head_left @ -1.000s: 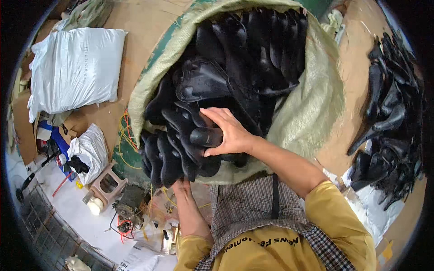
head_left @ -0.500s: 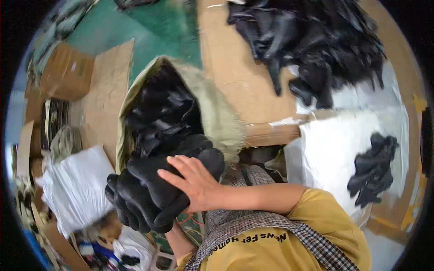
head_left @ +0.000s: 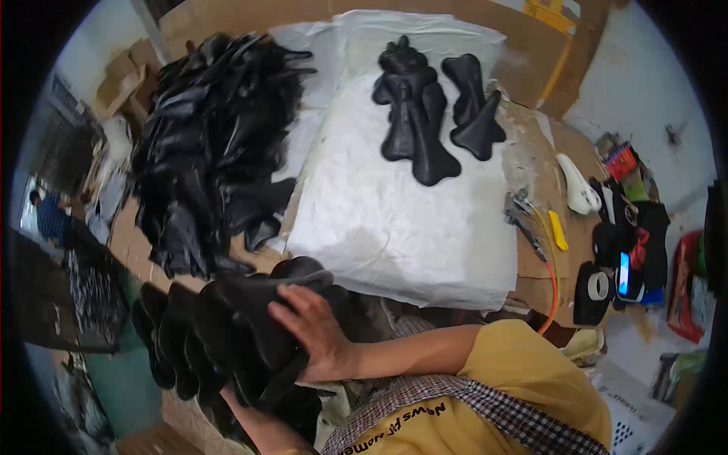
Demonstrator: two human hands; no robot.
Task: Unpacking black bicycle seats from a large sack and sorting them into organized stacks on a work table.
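Stack of black bike seats (head_left: 201, 330) was held up before the table's (head_left: 537, 292) near edge, left of middle. Right hand (head_left: 324, 337) lay against its right end, fingers a little apart, tips on the end seat; the others ranged leftward from them. Left forearm (head_left: 265, 426) ran behind the stack; left hand hidden, so couldn't tell its fingers. Loose seats (head_left: 413, 125) lay toward the white sheet's (head_left: 387, 239) far edge.
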